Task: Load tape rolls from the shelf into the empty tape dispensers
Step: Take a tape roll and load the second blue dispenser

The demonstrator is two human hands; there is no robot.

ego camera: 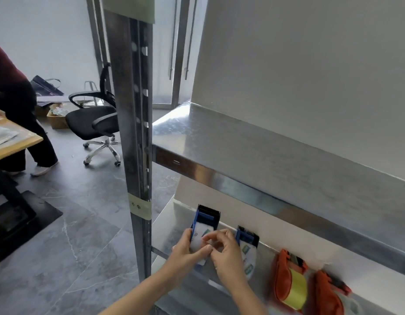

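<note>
The metal shelving unit is carrying four dispensers in a row on its lower shelf. From the left these are the first blue dispenser, a second blue dispenser and two orange dispensers.

The left hand is gripping the first blue dispenser, with its fingers curling round the left side wall. The right hand is pinching the tape roll with curled fingertips. The roll is sitting inside that dispenser, between the two hands.

The roll's white wrapper is showing green printed marks, too blurred to read. A tape label on the upright is bearing handwriting that cannot be read.
</note>
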